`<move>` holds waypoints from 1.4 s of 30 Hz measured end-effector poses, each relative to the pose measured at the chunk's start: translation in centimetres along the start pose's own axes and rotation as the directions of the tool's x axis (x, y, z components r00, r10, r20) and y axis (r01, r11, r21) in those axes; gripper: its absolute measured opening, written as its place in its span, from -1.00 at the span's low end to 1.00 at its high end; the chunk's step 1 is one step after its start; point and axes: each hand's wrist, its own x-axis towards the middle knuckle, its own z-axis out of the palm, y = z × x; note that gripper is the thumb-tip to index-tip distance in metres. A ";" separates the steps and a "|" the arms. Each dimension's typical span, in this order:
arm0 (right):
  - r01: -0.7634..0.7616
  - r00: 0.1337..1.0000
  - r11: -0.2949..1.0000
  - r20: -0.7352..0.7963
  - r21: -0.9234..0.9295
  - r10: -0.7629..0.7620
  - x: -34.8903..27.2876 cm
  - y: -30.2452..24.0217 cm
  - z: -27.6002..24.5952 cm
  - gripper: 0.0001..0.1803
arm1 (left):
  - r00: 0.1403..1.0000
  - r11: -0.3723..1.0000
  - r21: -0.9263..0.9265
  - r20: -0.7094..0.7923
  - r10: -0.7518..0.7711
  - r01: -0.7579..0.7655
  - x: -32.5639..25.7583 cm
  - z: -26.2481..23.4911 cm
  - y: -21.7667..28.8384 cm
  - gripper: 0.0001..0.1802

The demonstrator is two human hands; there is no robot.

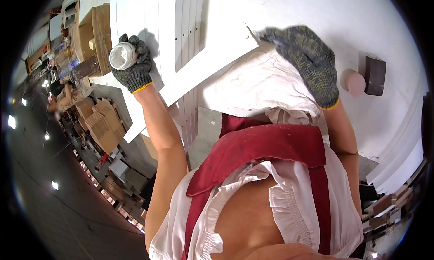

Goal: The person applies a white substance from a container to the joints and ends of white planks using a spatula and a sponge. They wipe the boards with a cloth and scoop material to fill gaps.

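Observation:
My left hand (132,65), in a dark grey knit glove with a yellow cuff, is closed around a small clear jar (122,56) with white stuff inside. My right hand (307,61), gloved the same way and slightly blurred, grips a thin-bladed tool (250,32), whose handle is mostly hidden by the fingers. The blade lies at the far right end of a long white board (212,71), which slants across the work surface. Under my right forearm and beside the board rests a crumpled white cloth (257,84).
White slatted panels (143,16) with small holes lie at the left. On the white surface (289,7) at the right stand a round pink block (354,83) and a dark brown block (375,75). Cardboard boxes (106,124) and another person (70,96) are farther left.

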 end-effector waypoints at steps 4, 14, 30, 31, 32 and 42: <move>-0.198 0.977 0.896 0.007 0.398 0.213 1.1 1.5 2.6 -0.54 | 1.000 1.000 -0.018 0.017 0.003 -0.002 0.1 1.2 -0.6 -0.44; -0.251 0.967 0.938 0.098 0.240 0.234 -0.6 -0.5 -0.5 -0.70 | 0.999 0.999 0.027 -0.040 0.030 -0.029 -0.5 1.9 -0.8 -0.62; -0.121 0.993 0.992 -0.002 0.048 0.121 -1.7 -1.0 0.6 -0.57 | 0.999 0.998 0.049 0.013 0.029 -0.030 -0.5 2.3 -0.8 -0.59; -0.118 0.993 0.992 0.003 0.050 0.118 -1.9 -1.2 0.6 -0.57 | 0.999 0.997 0.068 0.005 0.039 -0.039 -0.5 2.3 -0.8 -0.59; -0.114 0.993 0.992 0.007 0.053 0.114 -2.2 -1.3 0.5 -0.58 | 0.999 0.995 0.086 -0.002 0.048 -0.048 -0.5 2.3 -0.8 -0.59; -0.100 0.989 0.993 0.107 -0.059 0.106 -5.3 -3.2 -1.4 -0.58 | 0.990 0.998 0.036 -0.133 0.053 -0.049 -0.3 2.5 -0.8 -0.60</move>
